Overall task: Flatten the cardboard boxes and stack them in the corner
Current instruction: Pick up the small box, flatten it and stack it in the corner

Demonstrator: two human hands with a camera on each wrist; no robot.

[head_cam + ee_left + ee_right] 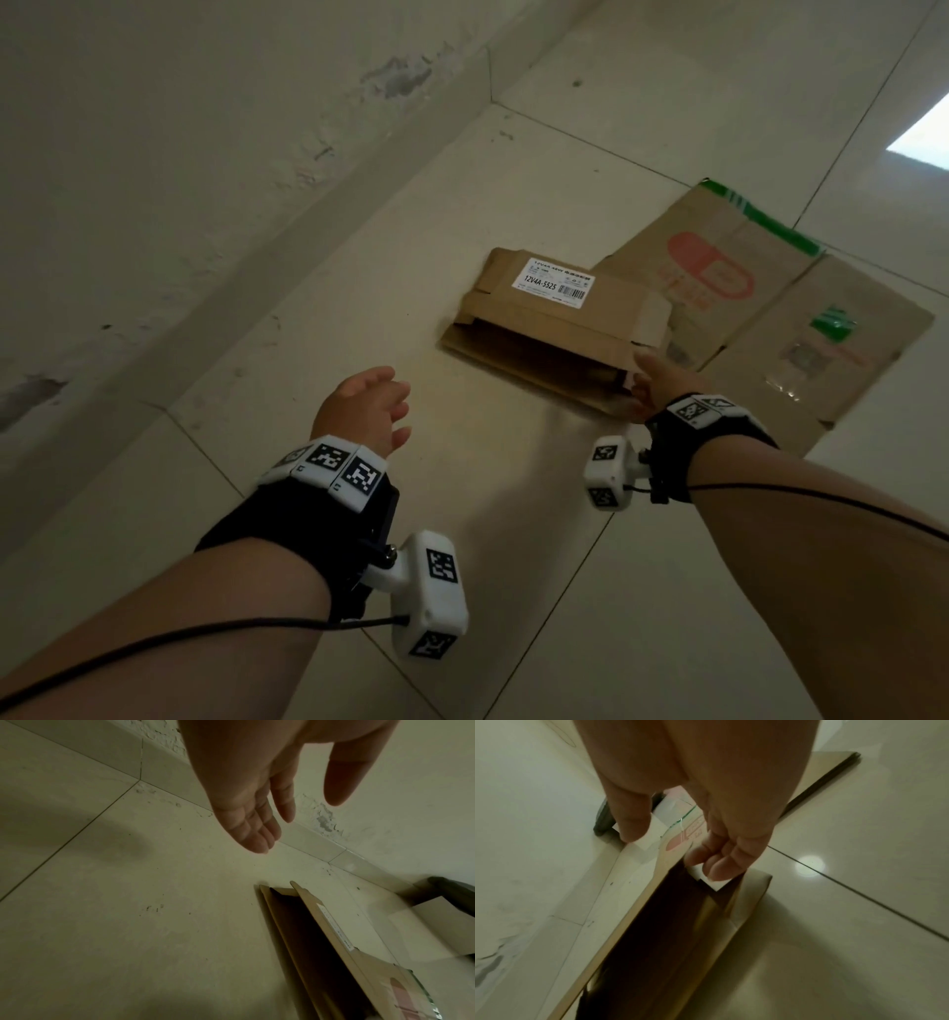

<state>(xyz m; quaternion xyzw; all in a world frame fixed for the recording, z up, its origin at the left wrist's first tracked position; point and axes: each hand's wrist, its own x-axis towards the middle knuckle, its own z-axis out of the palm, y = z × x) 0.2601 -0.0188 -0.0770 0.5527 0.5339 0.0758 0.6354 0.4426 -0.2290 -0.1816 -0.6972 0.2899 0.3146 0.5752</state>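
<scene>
A small brown cardboard box with a white label lies on the tiled floor, half collapsed, its open side facing me. My right hand is at its right end. In the right wrist view the right hand has its fingers curled on the pale end flap, with the thumb over the top panel of the box. My left hand hovers open above the bare floor, left of the box and apart from it; the left hand holds nothing. Under and behind the box lies a large flattened cardboard with a red pill print and green stripe.
A wall with a pale skirting runs along the left and meets another wall at a corner beyond the box. A dark grey object sits by the wall past the cardboard. Bright light falls at the upper right.
</scene>
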